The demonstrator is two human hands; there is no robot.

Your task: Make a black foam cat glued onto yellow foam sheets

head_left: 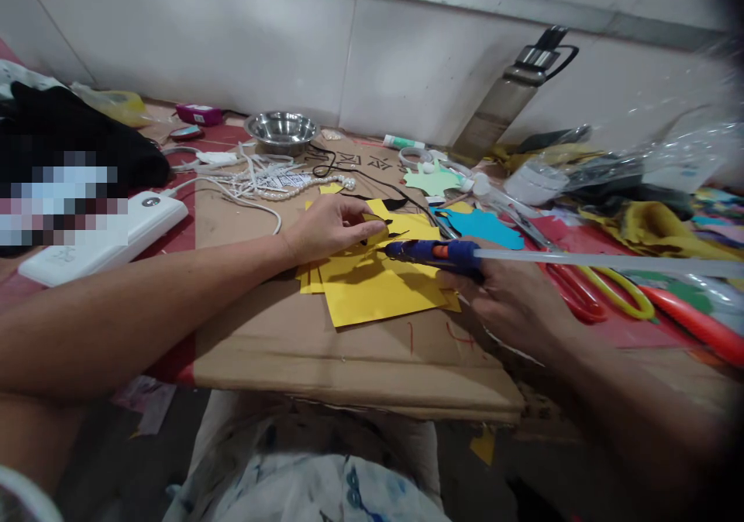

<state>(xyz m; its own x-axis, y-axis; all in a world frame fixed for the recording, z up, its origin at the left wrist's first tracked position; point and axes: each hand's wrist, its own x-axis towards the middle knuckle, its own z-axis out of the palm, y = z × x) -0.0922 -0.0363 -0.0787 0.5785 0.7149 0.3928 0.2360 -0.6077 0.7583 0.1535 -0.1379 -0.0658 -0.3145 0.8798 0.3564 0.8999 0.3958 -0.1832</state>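
Note:
My right hand (pixel 494 286) grips a blue hot glue gun (pixel 433 252) with a long translucent glue stick (pixel 581 259) jutting out of its back. The gun's nozzle points left, close to the thumb of my left hand (pixel 331 228). That hand is closed, thumb and fingers bent together at a small piece of yellow paper with dark marks; its exact outline is partly hidden. Under both hands lie several overlapping yellow paper sheets (pixel 377 297) on a cardboard sheet (pixel 261 336).
Behind the papers stand a steel bowl (pixel 282 131), a pearl strand (pixel 302 193) and a tilted bottle (pixel 500 104). Blue paper (pixel 485 228), red-handled scissors (pixel 575 293) and yellow handles (pixel 621 293) lie right. At left is a white power bank (pixel 105 235) with a cable.

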